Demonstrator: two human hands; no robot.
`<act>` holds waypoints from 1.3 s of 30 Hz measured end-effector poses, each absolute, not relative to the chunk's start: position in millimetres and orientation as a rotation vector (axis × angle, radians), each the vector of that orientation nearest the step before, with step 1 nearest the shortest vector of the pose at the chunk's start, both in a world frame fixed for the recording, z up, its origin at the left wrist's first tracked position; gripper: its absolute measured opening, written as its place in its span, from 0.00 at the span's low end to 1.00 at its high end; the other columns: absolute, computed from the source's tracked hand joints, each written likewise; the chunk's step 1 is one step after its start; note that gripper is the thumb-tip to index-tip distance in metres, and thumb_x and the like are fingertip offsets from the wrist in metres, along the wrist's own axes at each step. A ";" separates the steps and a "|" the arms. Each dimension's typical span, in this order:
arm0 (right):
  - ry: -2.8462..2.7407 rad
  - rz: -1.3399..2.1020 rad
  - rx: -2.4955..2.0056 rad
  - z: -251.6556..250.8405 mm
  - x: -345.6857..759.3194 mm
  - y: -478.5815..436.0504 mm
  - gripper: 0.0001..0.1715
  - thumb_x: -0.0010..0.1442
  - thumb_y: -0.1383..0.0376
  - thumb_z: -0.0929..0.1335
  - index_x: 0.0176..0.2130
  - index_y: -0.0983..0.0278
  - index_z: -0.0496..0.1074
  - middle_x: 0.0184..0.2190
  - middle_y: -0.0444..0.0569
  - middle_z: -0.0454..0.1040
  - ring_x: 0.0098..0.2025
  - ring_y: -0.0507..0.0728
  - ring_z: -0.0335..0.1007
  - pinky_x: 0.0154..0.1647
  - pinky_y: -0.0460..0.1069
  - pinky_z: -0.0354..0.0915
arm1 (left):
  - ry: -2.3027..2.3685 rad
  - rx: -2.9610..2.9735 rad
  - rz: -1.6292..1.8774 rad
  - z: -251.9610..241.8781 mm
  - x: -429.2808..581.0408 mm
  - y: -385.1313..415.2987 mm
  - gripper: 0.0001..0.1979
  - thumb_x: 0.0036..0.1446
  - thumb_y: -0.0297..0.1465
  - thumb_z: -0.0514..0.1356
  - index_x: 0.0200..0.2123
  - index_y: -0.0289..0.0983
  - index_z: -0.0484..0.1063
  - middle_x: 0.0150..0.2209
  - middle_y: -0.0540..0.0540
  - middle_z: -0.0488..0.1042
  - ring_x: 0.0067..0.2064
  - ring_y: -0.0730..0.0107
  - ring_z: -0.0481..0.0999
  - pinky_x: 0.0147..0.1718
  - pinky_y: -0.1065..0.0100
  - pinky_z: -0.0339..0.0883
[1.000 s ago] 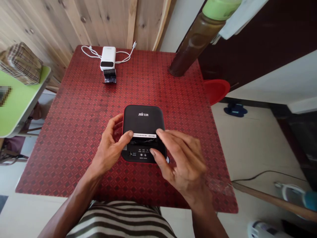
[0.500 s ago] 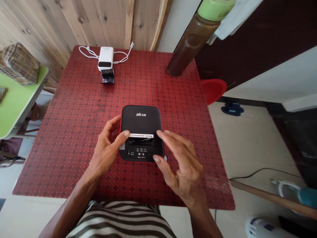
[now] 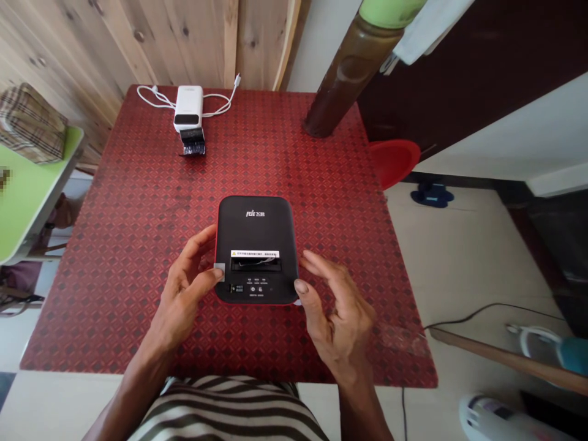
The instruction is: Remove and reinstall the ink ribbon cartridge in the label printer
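A black receipt printer (image 3: 255, 236) with a red lower edge lies in front of me, its paper slot, small buttons and white warning label facing up. My left hand (image 3: 186, 291) holds its left side. The thumb presses a pale, translucent piece of tape (image 3: 219, 268) at that edge, while the other fingers curl along the side, partly hidden. My right hand (image 3: 337, 306) is close to the right side with thumb and fingers apart. Its thumb tip is at the lower right corner; whether it touches cannot be made out.
On the red patterned table (image 3: 151, 208), a white power bank (image 3: 188, 107) with a white cable stands at the back left, a crumpled black piece (image 3: 192, 142) before it. A tall brown bottle (image 3: 351, 70) with a green lid stands back right. A red stool (image 3: 395, 160) is beyond the right edge.
My left thumb has slid from beside the label down to the tape at the left edge. My right hand has drawn off the printer's top to its right side.
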State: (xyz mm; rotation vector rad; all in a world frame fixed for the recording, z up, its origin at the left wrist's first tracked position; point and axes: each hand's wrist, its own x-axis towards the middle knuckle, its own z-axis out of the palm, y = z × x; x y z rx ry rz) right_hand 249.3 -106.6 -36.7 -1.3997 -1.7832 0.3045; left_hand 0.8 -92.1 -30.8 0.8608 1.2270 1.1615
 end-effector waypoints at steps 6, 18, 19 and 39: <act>-1.786 0.283 -1.377 -36.1 248.3 -105.2 0.19 0.80 0.60 0.71 0.66 0.59 0.77 0.50 0.55 0.89 0.50 0.62 0.90 0.52 0.58 0.86 | 1.235 0.835 1.178 -29.5 3.9 -92.8 0.29 0.67 0.37 0.73 0.69 0.51 0.80 0.73 0.46 0.77 0.76 0.43 0.73 0.72 0.47 0.67; -1.787 0.278 -1.390 -31.6 244.4 -105.6 0.22 0.78 0.64 0.72 0.68 0.59 0.76 0.52 0.54 0.90 0.49 0.63 0.91 0.52 0.58 0.85 | 1.249 0.893 1.178 -29.6 11.7 -97.8 0.30 0.73 0.37 0.68 0.75 0.51 0.74 0.76 0.44 0.75 0.76 0.43 0.75 0.70 0.45 0.76; -1.792 0.281 -1.393 -30.3 245.0 -104.8 0.22 0.78 0.65 0.72 0.67 0.59 0.77 0.52 0.54 0.90 0.49 0.63 0.91 0.52 0.58 0.85 | 1.261 0.909 1.178 -29.7 12.0 -97.9 0.29 0.73 0.37 0.68 0.75 0.50 0.74 0.76 0.43 0.75 0.76 0.42 0.74 0.69 0.45 0.77; -2.822 0.259 -1.414 22.2 186.4 -0.4 0.13 0.77 0.76 0.69 0.50 0.65 0.83 0.51 0.57 0.89 0.56 0.65 0.85 0.55 0.57 0.73 | 1.147 0.968 1.269 -66.9 -6.1 -94.9 0.24 0.78 0.47 0.62 0.70 0.47 0.78 0.70 0.42 0.80 0.73 0.45 0.76 0.76 0.42 0.65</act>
